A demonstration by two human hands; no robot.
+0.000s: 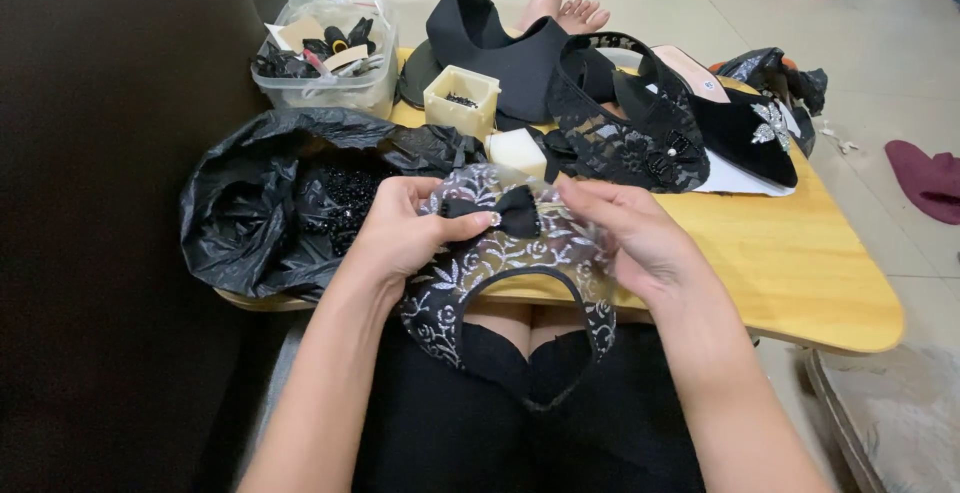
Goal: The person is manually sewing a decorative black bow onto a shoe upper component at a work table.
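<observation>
Over the table's near edge, the left hand pinches a black bow onto the lace shoe upper; the right hand grips the upper's side. Loosening could shift the bow off-centre.

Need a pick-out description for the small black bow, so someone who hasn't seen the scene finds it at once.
Start at the wooden table; at its near edge the left hand and right hand hold a lace shoe upper with a silvery floral pattern. The small black bow sits at the top centre of that upper, between the thumbs. Unlike the silver leaf ornament on the black shoe behind, it is plain matte black.
</observation>
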